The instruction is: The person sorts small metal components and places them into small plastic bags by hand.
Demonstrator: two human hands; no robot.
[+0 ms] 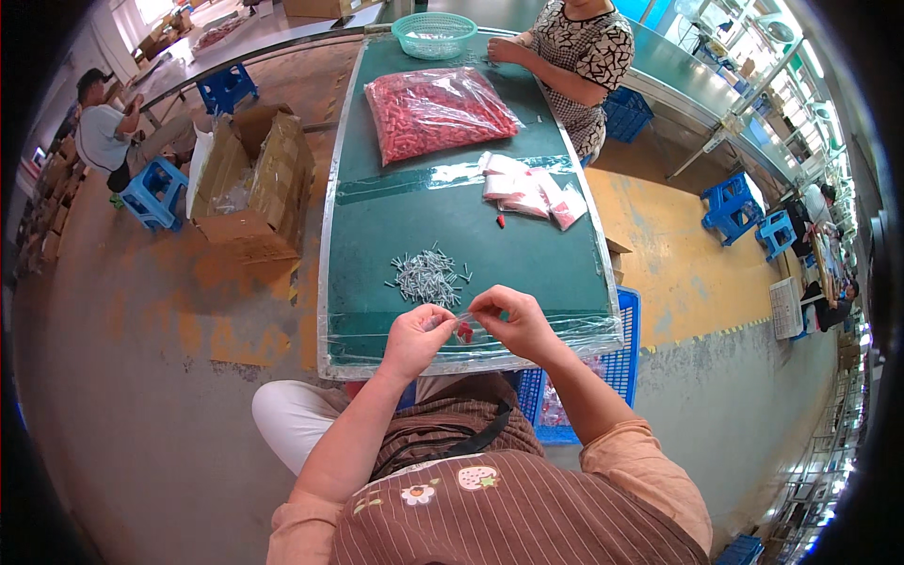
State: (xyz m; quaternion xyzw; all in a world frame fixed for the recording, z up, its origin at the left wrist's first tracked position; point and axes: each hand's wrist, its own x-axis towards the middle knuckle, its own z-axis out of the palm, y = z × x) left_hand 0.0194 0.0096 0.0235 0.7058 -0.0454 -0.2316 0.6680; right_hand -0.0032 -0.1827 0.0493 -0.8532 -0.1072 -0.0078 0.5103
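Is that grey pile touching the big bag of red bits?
Apart. The head view shows green tabletop between the grey pile and the red bag.

Pinstriped brown apron (556, 513) at 6 o'clock, cute patches included
Thin pale stripes, a pinkish strawberry patch (477, 477) and a white flower patch (418, 494) between 8 and 9 o'clock from it. Peachy-tan sleeves at 7 (301, 532) and between 4 and 5, white trouser leg (294, 414) near 8, black strap (480, 436) around 6. Left hand (414, 341) and right hand (518, 325) are both bare.
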